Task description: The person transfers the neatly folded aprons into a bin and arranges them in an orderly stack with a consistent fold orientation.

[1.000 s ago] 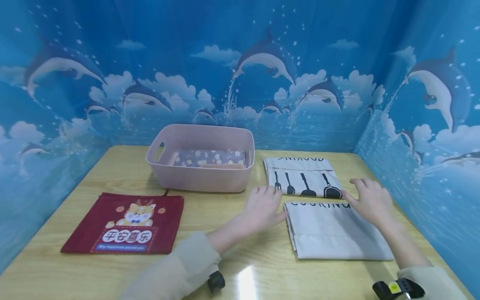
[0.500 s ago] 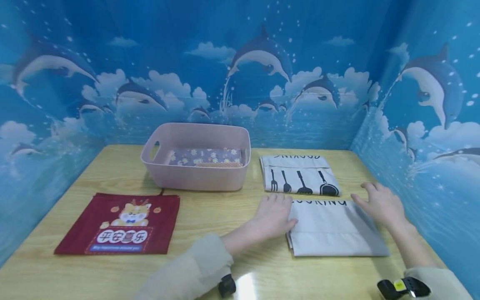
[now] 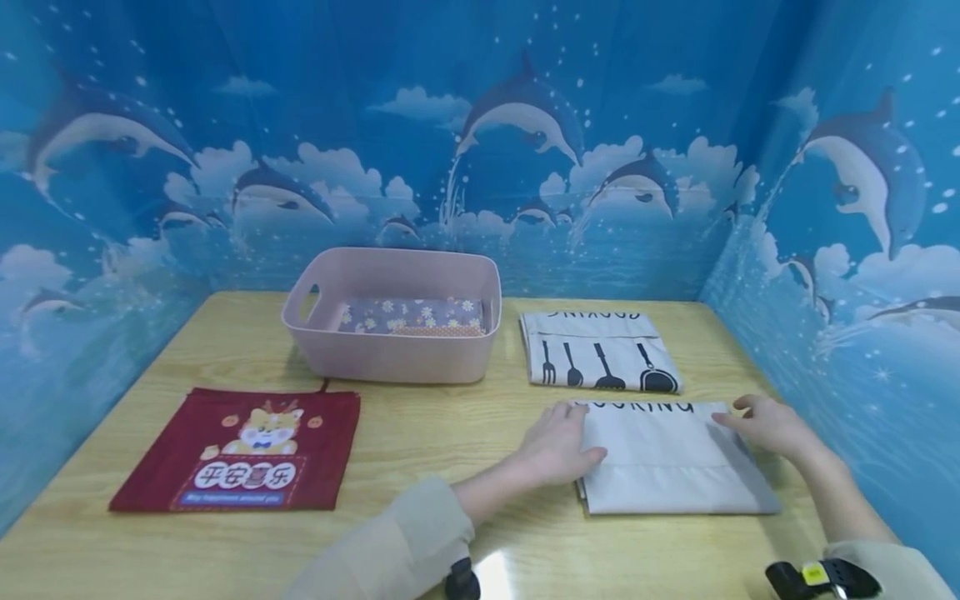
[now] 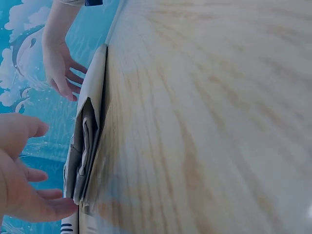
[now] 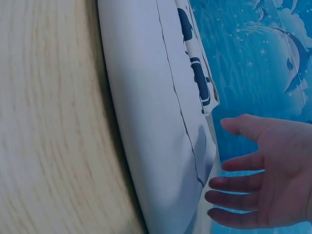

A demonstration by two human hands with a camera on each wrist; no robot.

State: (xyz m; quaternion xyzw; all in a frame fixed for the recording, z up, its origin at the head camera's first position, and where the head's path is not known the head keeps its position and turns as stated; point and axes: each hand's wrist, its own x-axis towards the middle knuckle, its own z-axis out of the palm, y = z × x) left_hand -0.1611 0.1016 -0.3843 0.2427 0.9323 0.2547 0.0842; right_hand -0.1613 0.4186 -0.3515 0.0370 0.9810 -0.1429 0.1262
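Observation:
A folded white cloth with black COOKING lettering along its far edge lies on the table at front right. My left hand is at its left side, thumb over the cloth and fingers by the far left corner. In the left wrist view, the fingers are loosely bent beside the layered folds. My right hand reaches the far right corner from the other side. Its fingers are spread and relaxed beside the cloth's edge in the right wrist view. Neither hand grips anything.
Behind lies another folded white cloth printed with black kitchen utensils. A pink basket at the back holds a folded flowered cloth. A folded dark red cloth with a cartoon animal lies at left. Blue dolphin-print sheeting encloses the table.
My left hand has moved right to the front white cloth's left side. My right hand has moved away from the rear cloth and come down to the front cloth's far right corner.

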